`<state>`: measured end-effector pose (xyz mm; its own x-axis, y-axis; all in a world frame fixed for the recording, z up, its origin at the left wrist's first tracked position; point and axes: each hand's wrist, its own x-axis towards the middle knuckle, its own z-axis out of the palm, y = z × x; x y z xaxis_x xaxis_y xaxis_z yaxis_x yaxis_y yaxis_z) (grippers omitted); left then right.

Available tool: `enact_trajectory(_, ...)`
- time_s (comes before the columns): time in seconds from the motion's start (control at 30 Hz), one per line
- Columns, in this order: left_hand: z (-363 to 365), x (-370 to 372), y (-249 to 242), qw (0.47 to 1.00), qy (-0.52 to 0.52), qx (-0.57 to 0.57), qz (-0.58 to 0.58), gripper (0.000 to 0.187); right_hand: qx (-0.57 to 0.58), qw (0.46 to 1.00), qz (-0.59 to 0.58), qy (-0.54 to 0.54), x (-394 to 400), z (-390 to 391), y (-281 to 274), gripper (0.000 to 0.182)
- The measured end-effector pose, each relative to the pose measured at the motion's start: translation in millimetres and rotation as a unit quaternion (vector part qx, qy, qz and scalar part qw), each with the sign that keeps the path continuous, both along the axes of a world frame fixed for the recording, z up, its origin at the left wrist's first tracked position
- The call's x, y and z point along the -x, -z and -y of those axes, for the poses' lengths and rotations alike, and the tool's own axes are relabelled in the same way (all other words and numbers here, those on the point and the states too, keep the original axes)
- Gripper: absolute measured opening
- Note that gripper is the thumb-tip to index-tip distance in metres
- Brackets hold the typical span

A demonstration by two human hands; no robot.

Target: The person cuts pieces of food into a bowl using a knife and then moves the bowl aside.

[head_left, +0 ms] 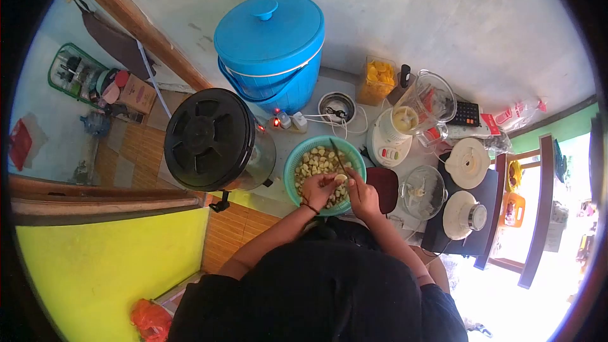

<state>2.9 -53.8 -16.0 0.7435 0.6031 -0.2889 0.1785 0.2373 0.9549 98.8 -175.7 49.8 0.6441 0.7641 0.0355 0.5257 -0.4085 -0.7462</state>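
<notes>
A green plastic basket [293,180] in front of me holds many pale, cut chunks [316,161] of some food. Over its near side my left hand [318,191] is closed on a round, pale piece of food [341,178]. My right hand [362,196] grips a knife [337,155], whose dark blade points up and away over the basket. Both hands are close together, with the pale piece between them. The knife's handle is mostly hidden in my fingers.
A black-lidded clear container [209,139] and a blue lidded bucket [272,50] stand left and behind. Right of the basket are a blender base [387,142], a clear bowl [423,193] and a dark red object [382,191]. A plugged-in power strip [289,125] lies behind.
</notes>
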Motion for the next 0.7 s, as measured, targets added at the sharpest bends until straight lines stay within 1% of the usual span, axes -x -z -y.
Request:
enact_trajectory(0.07,-3,4,-20,0.987,-0.011,0.158,-0.019,0.024,0.034,0.999,0.007,-0.022,3,-2,-3,0.035)
enact_trajectory(0.1,-2,6,-30,0.976,-0.034,0.213,-0.016,0.022,0.051,0.998,0.01,-0.032,4,-3,-4,0.036)
enact_trajectory(0.17,0,8,-45,0.944,-0.081,0.321,-0.009,0.019,0.045,0.998,0.014,-0.032,7,-5,-10,0.038)
enact_trajectory(0.27,0,8,-45,0.926,-0.111,0.362,0.006,0.016,0.043,0.998,0.033,-0.04,8,-4,-7,0.041)
enact_trajectory(0.4,1,10,-46,0.917,-0.109,0.383,0.026,0.015,0.028,0.996,0.077,-0.033,10,-4,-1,0.042)
enact_trajectory(0.5,3,10,-43,0.924,-0.097,0.367,0.043,0.015,0.045,0.993,0.101,-0.027,11,-5,-5,0.036)
enact_trajectory(0.6,3,11,-32,0.934,-0.081,0.345,0.046,0.017,0.02,0.995,0.093,-0.009,11,-7,-4,0.028)
enact_trajectory(0.7,5,12,-36,0.937,-0.07,0.34,0.041,0.018,0.036,0.996,0.078,0.005,8,-8,10,0.026)
